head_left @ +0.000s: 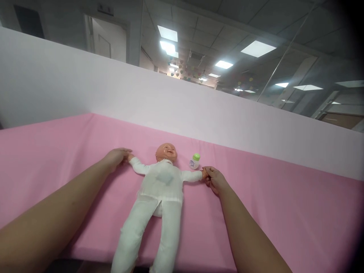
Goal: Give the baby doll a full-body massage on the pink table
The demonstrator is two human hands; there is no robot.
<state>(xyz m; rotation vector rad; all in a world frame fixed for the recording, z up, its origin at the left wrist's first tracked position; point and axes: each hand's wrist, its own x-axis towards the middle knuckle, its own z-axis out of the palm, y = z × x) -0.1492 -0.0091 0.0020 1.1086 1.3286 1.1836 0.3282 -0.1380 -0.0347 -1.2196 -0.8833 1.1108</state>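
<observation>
Two bare hands at work, one doll (162,187) between them, face up on the pink-covered tabletop (273,212). Left hand (116,158): fingers closed on the doll's hand on that side, thumb mostly hidden. Right hand (216,180): fingers and thumb pinching the doll's other hand. Doll's torso lies midway between the two sets of fingers, head a little beyond their line, legs nearer than either, lower ends running out of frame past the near edge. Capped bottle (194,162), green on top, just beyond the right fingers, on the side toward the doll's head; apart from both, touched by neither. Cannot tell if it stands or leans. White partition (170,102) well past all fingers. Progress, judged from how things lie: doll laid on its back, white top and trousers on, both sleeves drawn outward toward the fingers; that positioning looks done. The arm hold seems mid-course, neither doll hand being released. Left undone, as far as seen: letting go on both sides. Number of arm movements made or remaining: cannot tell.
</observation>
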